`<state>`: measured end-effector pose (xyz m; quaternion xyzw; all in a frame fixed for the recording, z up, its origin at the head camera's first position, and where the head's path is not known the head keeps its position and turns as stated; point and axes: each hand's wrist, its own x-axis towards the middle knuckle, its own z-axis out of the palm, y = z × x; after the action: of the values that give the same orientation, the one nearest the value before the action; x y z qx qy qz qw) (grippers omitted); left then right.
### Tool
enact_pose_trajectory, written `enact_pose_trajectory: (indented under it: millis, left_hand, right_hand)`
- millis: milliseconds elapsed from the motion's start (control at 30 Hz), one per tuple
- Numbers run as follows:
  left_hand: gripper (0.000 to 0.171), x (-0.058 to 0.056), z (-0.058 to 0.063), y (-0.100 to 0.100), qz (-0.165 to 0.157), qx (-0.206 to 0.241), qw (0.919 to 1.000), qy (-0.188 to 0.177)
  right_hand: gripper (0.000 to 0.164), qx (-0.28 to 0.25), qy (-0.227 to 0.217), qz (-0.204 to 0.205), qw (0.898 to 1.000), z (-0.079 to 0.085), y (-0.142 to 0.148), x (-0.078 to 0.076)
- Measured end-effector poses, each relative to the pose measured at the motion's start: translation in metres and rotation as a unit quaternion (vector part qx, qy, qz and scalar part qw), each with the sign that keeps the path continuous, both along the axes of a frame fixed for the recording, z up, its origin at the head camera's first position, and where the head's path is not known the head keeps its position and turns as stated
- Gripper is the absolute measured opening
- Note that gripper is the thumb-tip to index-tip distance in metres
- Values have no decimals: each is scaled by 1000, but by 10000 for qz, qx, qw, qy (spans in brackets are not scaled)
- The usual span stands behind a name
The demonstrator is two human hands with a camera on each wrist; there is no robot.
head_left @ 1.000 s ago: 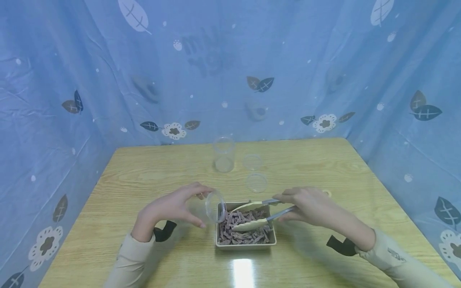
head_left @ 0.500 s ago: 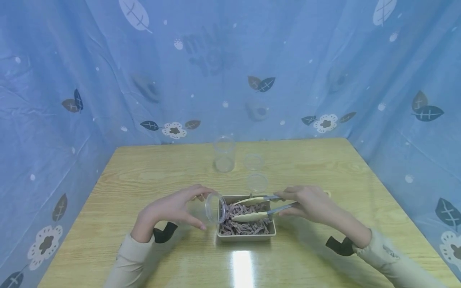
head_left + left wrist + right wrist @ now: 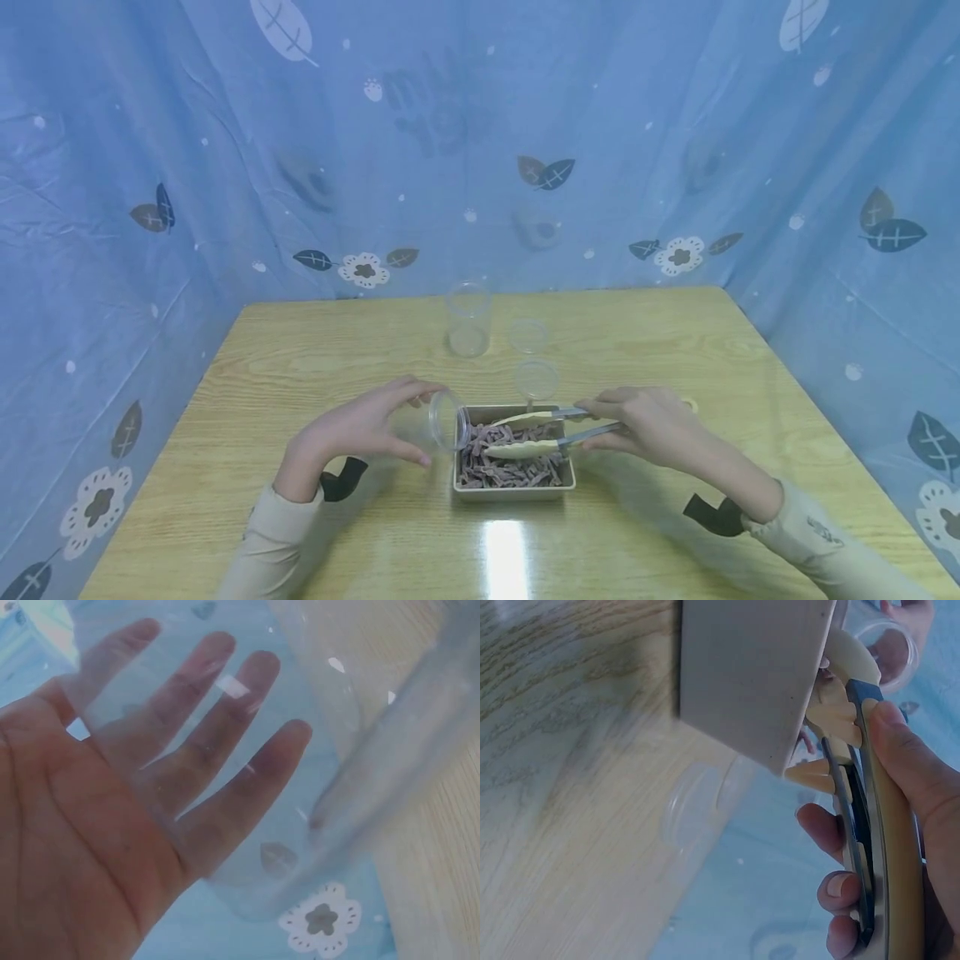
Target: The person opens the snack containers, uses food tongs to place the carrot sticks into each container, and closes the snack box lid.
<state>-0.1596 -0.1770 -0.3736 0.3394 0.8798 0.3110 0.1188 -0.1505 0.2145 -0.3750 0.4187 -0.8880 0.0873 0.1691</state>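
My left hand [image 3: 356,429] holds a clear plastic jar [image 3: 450,421] tipped on its side, its round mouth facing right at the tray's left edge. Through the jar's clear wall [image 3: 330,825] the left wrist view shows the fingers curving along its far side. Purple-grey strips [image 3: 510,475] fill much of a rectangular beige tray [image 3: 513,495]. With my right hand [image 3: 652,425] I grip metal tongs [image 3: 592,433] with cream scalloped tips [image 3: 525,450]. The tips are spread apart over the strips, and nothing is visibly pinched between them.
Behind the tray a second clear jar [image 3: 468,325] stands upright on the wooden table [image 3: 337,342]. Two clear round lids [image 3: 529,336] lie to its right. Blue patterned curtain [image 3: 465,167] encloses the back and sides.
The tray has shifted a little away from me. The left hand's jar has risen slightly and its mouth sits at the tray's edge. The tongs stay over the strips.
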Motion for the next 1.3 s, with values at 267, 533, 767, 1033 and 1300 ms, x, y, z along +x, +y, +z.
enact_pose_trajectory:
  millis: [267,533,767,1033,1300]
  left_hand:
    - [86,1,4,2,245,-17,9996,131]
    - [86,2,4,3,322,-142,9989,313]
    - [88,3,5,5,414,-284,9977,457]
    - [93,3,3,15,343,-383,9913,1212]
    - [93,6,3,30,228,-512,9783,1996]
  right_hand:
    - [43,-246,-168,-59,9995,3,4,2]
    - [43,-477,-301,-147,9983,6,12,4]
    - [40,-629,-321,-240,9972,20,22,7]
    - [41,-981,-245,-82,9948,32,21,9]
    - [38,-805,-197,29,9966,37,4,6]
